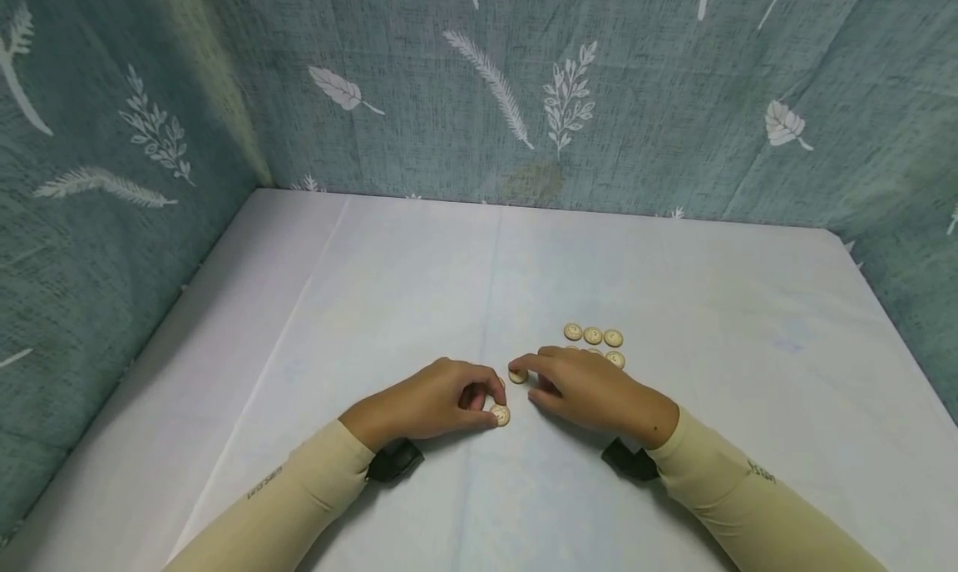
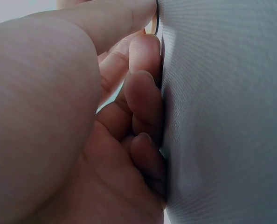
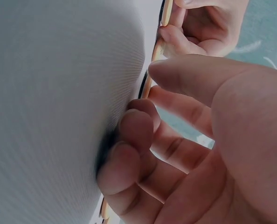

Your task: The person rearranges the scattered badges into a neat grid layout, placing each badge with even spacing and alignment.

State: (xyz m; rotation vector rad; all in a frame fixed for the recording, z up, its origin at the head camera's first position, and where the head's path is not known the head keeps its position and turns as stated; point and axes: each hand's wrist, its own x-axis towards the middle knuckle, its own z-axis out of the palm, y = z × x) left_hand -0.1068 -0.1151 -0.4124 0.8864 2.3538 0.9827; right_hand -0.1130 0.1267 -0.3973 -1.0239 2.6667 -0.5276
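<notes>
the left hand (image 1: pixel 434 397) pinches the left disc (image 1: pixel 500 415) in a narrow grip of thumb and index finger, low over the pale desk (image 1: pixel 404 264); whether it touches down i cannot tell. the right hand (image 1: pixel 591 389) has a narrow grip too, its bent index finger on the right disc (image 1: pixel 518 376); how firmly the thumb backs it is unclear. between these 2 sits the middle disc (image 3: pixel 158 49), mostly hidden from above. at least 6 other discs (image 1: pixel 593 336) lie in rows just beyond the right hand, some partly covered by it. the likeliest trouble, i judge, is skidding: thin, flat discs could shoot sideways under an off-centre press. with the 2 hands this close, a knuckle could nudge the middle disc, and a low sweep of the right hand could scatter the other discs.
</notes>
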